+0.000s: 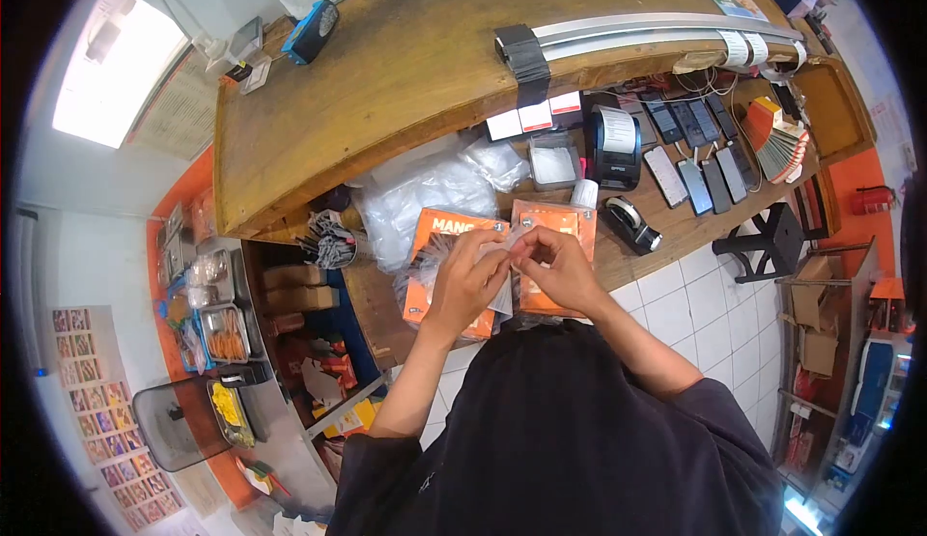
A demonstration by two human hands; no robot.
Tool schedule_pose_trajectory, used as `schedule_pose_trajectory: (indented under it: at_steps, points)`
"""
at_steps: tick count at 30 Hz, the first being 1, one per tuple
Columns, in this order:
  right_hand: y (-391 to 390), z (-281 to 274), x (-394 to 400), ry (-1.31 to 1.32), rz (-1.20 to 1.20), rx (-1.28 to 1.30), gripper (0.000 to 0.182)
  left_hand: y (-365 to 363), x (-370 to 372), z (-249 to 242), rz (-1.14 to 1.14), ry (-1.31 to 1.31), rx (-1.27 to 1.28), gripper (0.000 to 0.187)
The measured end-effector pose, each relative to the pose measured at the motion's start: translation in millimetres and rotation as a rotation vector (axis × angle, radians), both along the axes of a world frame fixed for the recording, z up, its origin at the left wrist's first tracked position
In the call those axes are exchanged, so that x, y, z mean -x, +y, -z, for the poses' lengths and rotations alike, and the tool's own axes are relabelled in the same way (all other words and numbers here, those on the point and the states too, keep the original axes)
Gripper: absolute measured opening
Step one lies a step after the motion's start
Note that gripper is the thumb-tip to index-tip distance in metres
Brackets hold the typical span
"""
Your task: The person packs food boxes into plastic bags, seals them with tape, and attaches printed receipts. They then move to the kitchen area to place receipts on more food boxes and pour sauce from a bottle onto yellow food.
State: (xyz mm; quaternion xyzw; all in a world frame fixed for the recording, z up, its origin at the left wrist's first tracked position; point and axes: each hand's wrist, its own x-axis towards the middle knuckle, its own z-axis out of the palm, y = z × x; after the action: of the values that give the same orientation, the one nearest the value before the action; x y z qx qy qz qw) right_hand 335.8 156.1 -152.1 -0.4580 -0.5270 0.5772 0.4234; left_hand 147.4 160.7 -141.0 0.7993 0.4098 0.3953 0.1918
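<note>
On my feed, the brown wooden tabletop (pixel 375 314) spreads beneath everything in reach. At 10 o'clock from where the hands meet lies a large heap of clear plastic bags (pixel 410 203), and at 1 to 2 o'clock stands a black printer (pixel 615 171) with white paper on top. Two flat orange rectangular packs lie side by side under the hands: the left pack (pixel 454 225) has its long axis leaning from 1 toward 7 o'clock, its white lettering headed toward 12, and the right pack (pixel 577 232) runs nearly 12 to 6. A black tape dispenser (pixel 630 225) sits between 2 and 3 o'clock. My left hand (pixel 470 280) is above the left pack, fingers slanting up toward 1 o'clock; my right hand (pixel 557 268) comes over the right pack, fingers pointing toward 10. Smallest is a piece of crumpled clear film (pixel 502 236), held between the hands, over the gap between the packs. Each grip is pinched, thumb to forefinger, clamped on that film. Its long axis I cannot tell, since the fingers hide part of it.
</note>
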Motion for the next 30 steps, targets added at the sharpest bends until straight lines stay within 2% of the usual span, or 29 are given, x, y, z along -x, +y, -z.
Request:
schedule_pose_trajectory:
  at_steps: [3, 6, 7, 9, 11, 14, 17, 19, 20, 21, 22, 24, 26, 27, 29, 30]
  points:
    - [-24, -7, -2, -0.005, -0.089, -0.012, 0.008, 7, 14, 23, 0.020, 0.055, -0.019, 0.026]
    - [-19, 0, -24, -0.026, -0.129, -0.003, 0.023, 5, 21, 19, 0.071, 0.037, 0.054, 0.036]
    - [-13, -21, -29, -0.377, -0.127, -0.261, 0.043, 3, 24, 2, 0.060, 0.022, 0.103, 0.040]
    - [-5, -15, -16, -0.632, -0.078, -0.498, 0.057, -6, 35, -8, 0.000, -0.016, 0.204, 0.047]
    - [8, 1, 6, -0.661, -0.176, -0.484, 0.050, -16, 54, -9, -0.087, -0.067, 0.291, 0.054]
    - [28, 28, 22, -0.737, -0.588, -0.325, 0.039, -33, 89, -2, -0.238, -0.041, 0.263, 0.051]
    - [28, -15, 20, -0.455, -0.557, -0.207, 0.035, -61, 121, 12, -0.441, -0.125, 0.334, 0.044]
    - [25, -36, 22, -0.580, -0.622, -0.156, 0.034, -79, 141, 35, -0.548, -0.168, 0.340, 0.039]
    - [21, -24, 22, -0.483, -0.500, -0.171, 0.034, -89, 149, 48, -0.593, -0.210, 0.342, 0.036]
    - [13, -58, 31, -0.456, -0.421, -0.130, 0.034, -100, 156, 57, -0.638, -0.206, 0.325, 0.035]
    - [9, -64, 31, -0.509, -0.410, -0.173, 0.032, -108, 163, 65, -0.682, -0.205, 0.311, 0.034]
    - [12, -120, 30, -0.512, -0.422, -0.120, 0.027, -125, 171, 94, -0.755, -0.408, 0.309, 0.034]
    - [19, -187, 29, -0.472, -0.338, -0.116, 0.023, -133, 169, 74, -0.787, -0.592, 0.442, 0.038]
    - [29, -208, 21, -0.394, -0.262, -0.074, 0.021, -133, 170, 80, -0.787, -0.739, 0.431, 0.040]
    - [43, -262, 17, -0.353, -0.042, -0.129, 0.013, -125, 172, 67, -0.762, -0.717, 0.452, 0.038]
    - [53, -287, 17, -0.174, 0.053, -0.093, 0.010, -122, 174, 63, -0.749, -0.704, 0.460, 0.037]
